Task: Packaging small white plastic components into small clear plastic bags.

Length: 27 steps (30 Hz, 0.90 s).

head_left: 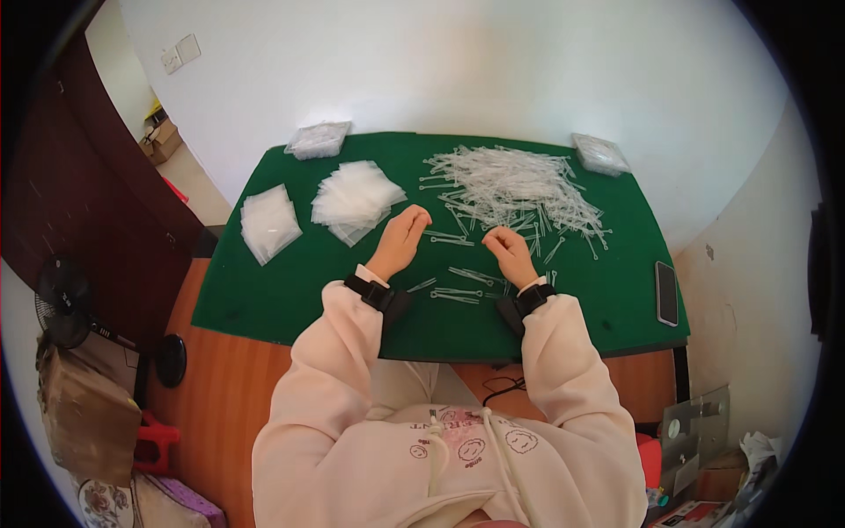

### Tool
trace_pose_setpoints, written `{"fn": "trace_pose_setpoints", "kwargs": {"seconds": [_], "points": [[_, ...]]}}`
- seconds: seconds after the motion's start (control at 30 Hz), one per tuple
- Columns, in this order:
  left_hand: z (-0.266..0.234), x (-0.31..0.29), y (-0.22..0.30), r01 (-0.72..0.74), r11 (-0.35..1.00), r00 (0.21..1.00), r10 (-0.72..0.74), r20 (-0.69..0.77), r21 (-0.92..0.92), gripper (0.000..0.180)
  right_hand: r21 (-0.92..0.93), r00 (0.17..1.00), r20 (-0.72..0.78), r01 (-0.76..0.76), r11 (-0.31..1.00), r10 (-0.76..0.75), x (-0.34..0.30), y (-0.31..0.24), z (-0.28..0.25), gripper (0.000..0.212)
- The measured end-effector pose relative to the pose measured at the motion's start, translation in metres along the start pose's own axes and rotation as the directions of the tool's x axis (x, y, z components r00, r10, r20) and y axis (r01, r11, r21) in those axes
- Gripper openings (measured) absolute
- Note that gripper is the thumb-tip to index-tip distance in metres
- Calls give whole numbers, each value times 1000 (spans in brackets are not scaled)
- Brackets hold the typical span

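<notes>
My left hand is over the middle of the green table, fingers curled together. Its fingertips hide whatever they may hold. Facing it, my right hand has its thumb and fingers drawn together in a pinch, and I cannot make out anything in it. Between the hands lie thin clear plastic sticks with small ring ends; their left ends come close to my left hand. Nearer to me are several more sticks. A large heap of the same clear sticks spreads beyond my right hand.
Left of my hands lie a fanned stack of clear plastic bags and a smaller bag stack. Filled clear packets stand at the back left and back right. A phone lies near the right edge of the green-covered table.
</notes>
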<state>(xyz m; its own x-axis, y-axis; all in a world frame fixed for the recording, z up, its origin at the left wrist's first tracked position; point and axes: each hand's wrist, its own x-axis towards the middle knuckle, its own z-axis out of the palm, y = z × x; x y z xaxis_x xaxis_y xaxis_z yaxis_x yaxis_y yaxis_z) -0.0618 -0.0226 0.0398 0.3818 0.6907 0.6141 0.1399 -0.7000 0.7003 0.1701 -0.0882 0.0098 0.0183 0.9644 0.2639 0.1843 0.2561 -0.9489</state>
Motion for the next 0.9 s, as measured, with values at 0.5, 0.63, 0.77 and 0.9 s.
{"fn": "trace_pose_setpoints", "kwargs": {"seconds": [0.5,0.63,0.77,0.9], "points": [[-37,-45,23,2,918,785,-247,568,397,13,-526,930,363,147,838,65,-12,-19,-1,12],[-27,-46,25,49,902,791,-297,535,429,14,-686,970,238,132,715,49,-12,-9,-4,14],[-20,-45,27,26,899,800,-281,530,437,12,-678,979,204,139,722,3,-8,-4,-5,12],[-21,-42,21,11,905,758,-284,587,425,10,-465,990,140,59,883,8,-4,-1,-6,7]]}}
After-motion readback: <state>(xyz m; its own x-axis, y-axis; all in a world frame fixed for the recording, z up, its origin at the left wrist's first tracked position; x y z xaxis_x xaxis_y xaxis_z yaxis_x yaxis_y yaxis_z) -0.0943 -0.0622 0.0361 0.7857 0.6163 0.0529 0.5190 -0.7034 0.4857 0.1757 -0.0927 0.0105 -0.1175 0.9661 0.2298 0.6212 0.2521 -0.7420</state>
